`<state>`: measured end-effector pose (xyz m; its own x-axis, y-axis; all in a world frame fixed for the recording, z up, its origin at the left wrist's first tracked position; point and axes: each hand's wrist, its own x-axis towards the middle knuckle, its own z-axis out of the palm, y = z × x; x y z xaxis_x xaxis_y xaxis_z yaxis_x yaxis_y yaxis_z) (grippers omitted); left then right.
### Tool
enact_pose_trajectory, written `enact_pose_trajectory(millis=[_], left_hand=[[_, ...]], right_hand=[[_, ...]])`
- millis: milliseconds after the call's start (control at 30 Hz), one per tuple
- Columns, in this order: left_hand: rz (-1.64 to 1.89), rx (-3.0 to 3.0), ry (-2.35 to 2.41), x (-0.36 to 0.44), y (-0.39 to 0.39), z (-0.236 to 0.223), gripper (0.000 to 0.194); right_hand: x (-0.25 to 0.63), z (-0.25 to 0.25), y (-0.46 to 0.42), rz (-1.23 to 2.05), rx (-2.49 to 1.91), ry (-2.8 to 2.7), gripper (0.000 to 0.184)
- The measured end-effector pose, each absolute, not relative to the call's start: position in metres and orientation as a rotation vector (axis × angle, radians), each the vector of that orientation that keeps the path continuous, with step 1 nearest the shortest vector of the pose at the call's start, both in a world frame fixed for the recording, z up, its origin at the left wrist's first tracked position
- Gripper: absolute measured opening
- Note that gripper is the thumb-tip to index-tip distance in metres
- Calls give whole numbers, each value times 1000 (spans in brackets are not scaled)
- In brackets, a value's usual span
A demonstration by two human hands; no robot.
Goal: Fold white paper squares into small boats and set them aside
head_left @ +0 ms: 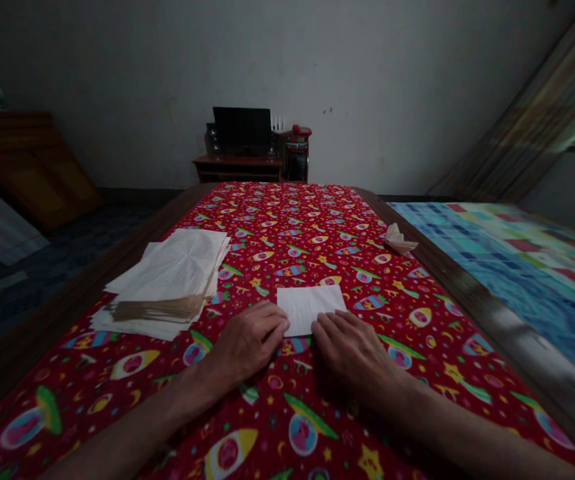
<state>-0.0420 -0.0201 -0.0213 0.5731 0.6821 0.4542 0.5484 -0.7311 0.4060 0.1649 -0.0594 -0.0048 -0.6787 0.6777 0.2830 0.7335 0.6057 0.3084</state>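
- Tablecloth point(277, 413) of red fabric, printed with cartoon rockets and stars, runs beneath both forearms.
- The left hand point(255, 333), fingers together and half curled, touches the near left corner of a small white rectangular sheet of paper point(307, 307).
- The right hand point(350, 350) rests flatter, fingers gently bent, covering the sheet's near right corner; whether either hand pinches or merely presses cannot be told.
- The sheet lies flat between them, likely light, thin and easily creased, best held by edges or corners.
- To the left sits an uneven pile of off-white papers point(172, 267).
- Farther off, a small folded pale paper piece point(398, 241) sits near the tablecloth's right edge.
- Beyond stands a black flat-screen monitor point(242, 130).
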Motion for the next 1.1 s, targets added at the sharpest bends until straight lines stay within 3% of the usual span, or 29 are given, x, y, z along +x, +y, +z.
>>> enact_pose_trajectory(millis=[200, 367, 633, 767, 867, 1033, 1100], left_hand=[[1010, 2445, 1023, -40, -19, -20, 25], [1106, 2292, 1048, -48, -15, -12, 32], [1024, 1703, 958, -55, -6, -7, 45], [1027, 1446, 915, -43, -6, 0, 41], [1067, 1376, 884, -35, -4, 5, 45], [1042, 1475, 1065, -32, 7, -9, 72], [1019, 1637, 1209, -34, 9, -17, 69]], right_hand=[[169, -7, -57, -503, -1167, -2685, 17], [180, -3, -52, -218, -1046, -2491, 16], [184, 19, -47, 772, -1155, -1676, 21], [183, 15, -41, 1132, -1208, -1349, 27], [186, 8, -34, 1264, -1199, -1215, 30], [187, -2, -24, 1313, -1338, -1303, 29], [188, -5, -21, 1270, -1470, -1393, 25]])
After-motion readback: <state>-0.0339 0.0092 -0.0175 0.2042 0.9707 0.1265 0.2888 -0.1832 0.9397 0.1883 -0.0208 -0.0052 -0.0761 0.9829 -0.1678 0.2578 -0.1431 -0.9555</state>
